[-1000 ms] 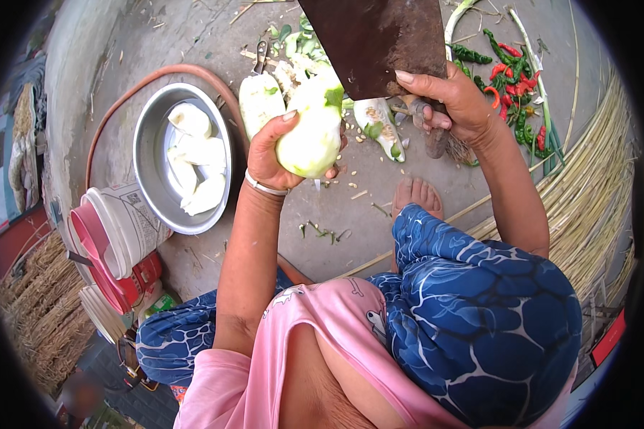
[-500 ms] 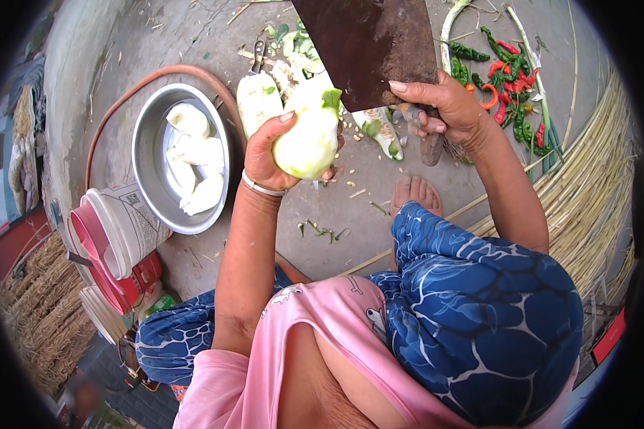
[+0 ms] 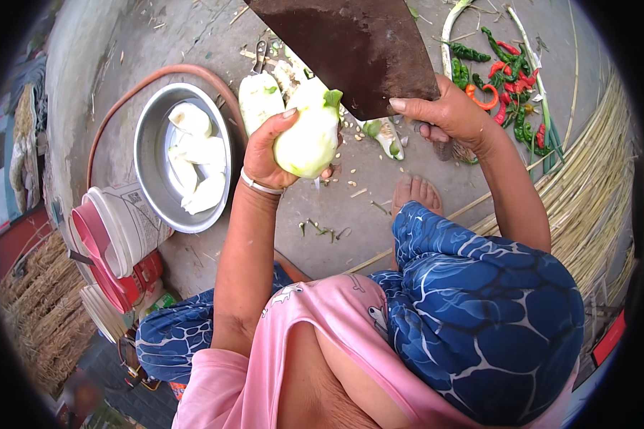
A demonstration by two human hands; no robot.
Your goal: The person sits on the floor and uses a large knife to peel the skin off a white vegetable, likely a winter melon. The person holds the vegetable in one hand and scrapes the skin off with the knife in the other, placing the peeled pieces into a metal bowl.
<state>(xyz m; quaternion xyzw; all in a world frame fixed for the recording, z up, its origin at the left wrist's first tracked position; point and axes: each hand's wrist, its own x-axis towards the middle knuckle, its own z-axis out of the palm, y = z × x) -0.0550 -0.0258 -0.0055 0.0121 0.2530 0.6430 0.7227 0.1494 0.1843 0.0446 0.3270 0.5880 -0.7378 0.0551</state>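
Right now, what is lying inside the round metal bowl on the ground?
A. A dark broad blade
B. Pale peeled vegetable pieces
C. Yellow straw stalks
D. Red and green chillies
B: the round metal bowl holds several pale peeled vegetable pieces, whereas the red and green chillies lie on the ground at the far right.

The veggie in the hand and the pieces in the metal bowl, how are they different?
The veggie in the left hand is one big rounded piece with a bit of green skin on top; the pieces in the metal bowl are smaller, all pale white, no green showing. The veggie is held up against the big dark blade; the bowl pieces lie piled together. Both have pale, peeled flesh.
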